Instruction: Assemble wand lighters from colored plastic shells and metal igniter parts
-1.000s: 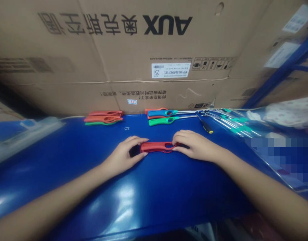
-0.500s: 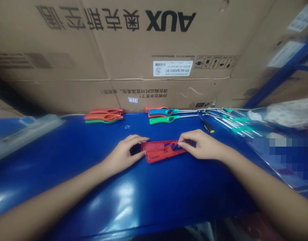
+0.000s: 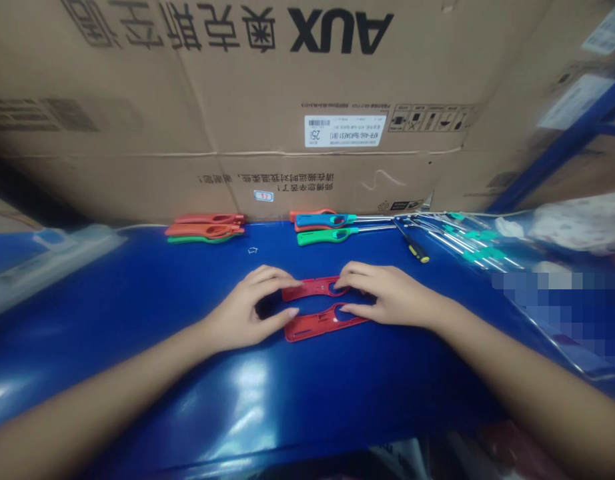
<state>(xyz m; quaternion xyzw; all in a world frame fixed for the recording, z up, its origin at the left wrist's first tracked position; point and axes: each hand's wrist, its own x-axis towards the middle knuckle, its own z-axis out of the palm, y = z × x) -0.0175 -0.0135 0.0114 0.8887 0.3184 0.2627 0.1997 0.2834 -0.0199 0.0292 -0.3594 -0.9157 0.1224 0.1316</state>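
Two red halves of a lighter handle lie apart on the blue table, one behind the other: the far red half [image 3: 312, 288] and the near red half [image 3: 315, 325]. My left hand [image 3: 257, 301] is at their left ends, thumb and fingers apart, fingers at the far half and thumb by the near one. At the right ends is my right hand [image 3: 387, 293], its fingers over the far half and its thumb near the round opening of the near half. Its fingers are spread too and hide part of both halves. Neither hand grips anything that I can see.
Orange and green handle parts [image 3: 207, 230] lie at the back left. Gas lighters with metal tubes [image 3: 322, 235], a screwdriver [image 3: 415, 249] and several metal tubes with teal parts [image 3: 467, 243] are at the back right. A large cardboard box [image 3: 237, 120] stands behind.
The two red halves, which overlapped between my hands, now lie separated, the near one closer to me. My right hand's pinch has opened and moved left; my left fingers and thumb have spread.
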